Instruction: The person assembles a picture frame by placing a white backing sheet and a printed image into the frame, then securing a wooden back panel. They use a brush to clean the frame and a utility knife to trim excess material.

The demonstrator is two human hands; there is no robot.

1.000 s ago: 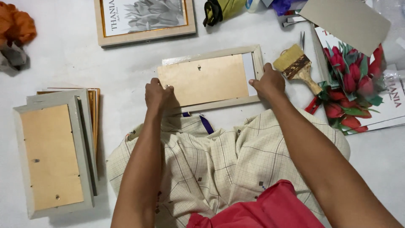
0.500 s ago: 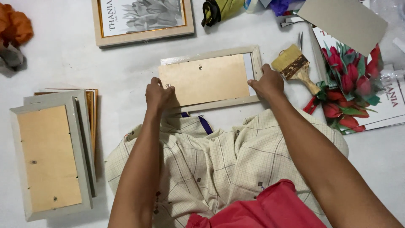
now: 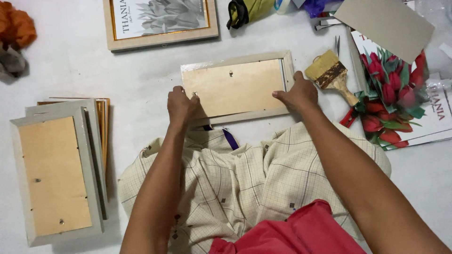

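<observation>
With the left hand point(image 3: 182, 104) and right hand point(image 3: 297, 94) each pressed half-closed on an end of the face-down picture frame point(image 3: 238, 87) — 2 grips in all — even pressure at both ends seems best to keep its backing board point(image 3: 235, 87) seated flat.

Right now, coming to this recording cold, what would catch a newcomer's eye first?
Dead centre, a pale wooden picture frame lying face down with its brown backing board up is gripped by the left hand at its lower left corner and the right hand at its right end. To the right, a bright print of red tulips lies beside a wide wooden-handled paintbrush. At far left sits a stack of face-down pale frames.
</observation>
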